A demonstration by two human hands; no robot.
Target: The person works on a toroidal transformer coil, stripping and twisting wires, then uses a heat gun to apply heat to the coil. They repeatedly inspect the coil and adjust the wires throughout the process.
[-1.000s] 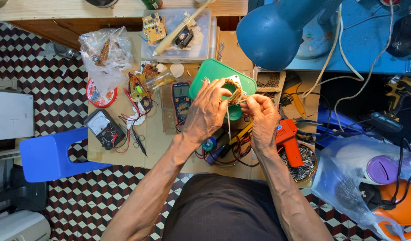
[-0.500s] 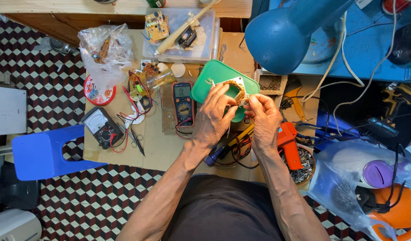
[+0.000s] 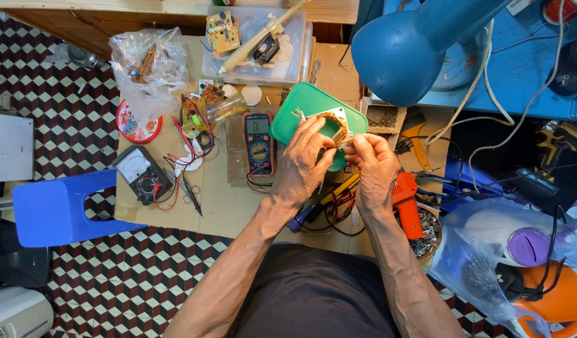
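My left hand and my right hand both hold a small square coil part with copper windings and a pale frame, lifted above a green plastic lid. My left fingers wrap its lower left side. My right fingertips pinch its right edge, where thin wire ends stick out. What lies between my right fingertips is too small to make out. A dark digital multimeter lies just left of my left hand on the cardboard sheet.
An analogue meter with red leads, a circuit board, a plastic bag of parts and a clear tray lie on the work surface. Also about: a blue lamp, an orange tool, a blue stool.
My hands stay together on the coil part, with small finger shifts. The view has drifted slightly, so the scene sits a little lower and further right in the frame.
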